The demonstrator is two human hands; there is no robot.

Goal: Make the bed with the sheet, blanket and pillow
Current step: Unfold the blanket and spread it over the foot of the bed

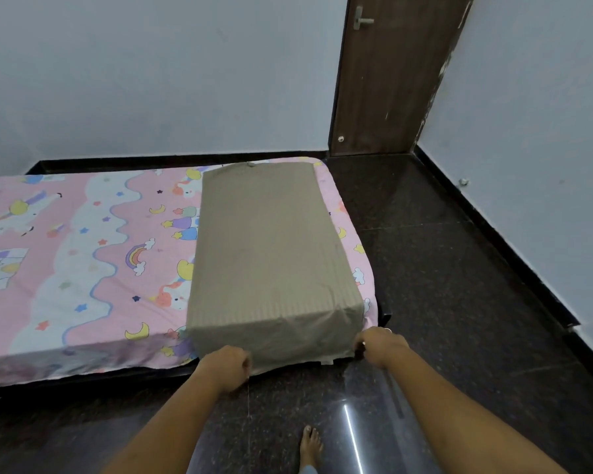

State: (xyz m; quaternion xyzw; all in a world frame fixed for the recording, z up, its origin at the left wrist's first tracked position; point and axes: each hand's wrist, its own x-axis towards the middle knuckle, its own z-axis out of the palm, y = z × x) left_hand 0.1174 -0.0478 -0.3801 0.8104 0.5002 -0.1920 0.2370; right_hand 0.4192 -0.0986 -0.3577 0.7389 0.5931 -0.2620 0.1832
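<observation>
A low bed carries a pink sheet [93,254] printed with unicorns, rainbows and stars, spread flat over the mattress. At its right end lies a beige ribbed blanket [271,254], folded into a long rectangle across the bed's width, its near end hanging over the bed's front edge. My left hand [228,366] grips the blanket's near left corner. My right hand [379,345] pinches the near right corner. No pillow shows in the frame.
Dark polished floor [442,268] surrounds the bed on the near and right sides. A brown wooden door [387,80] stands behind the bed's far right corner. Pale walls close the back and right. My bare foot [310,446] is on the floor below my hands.
</observation>
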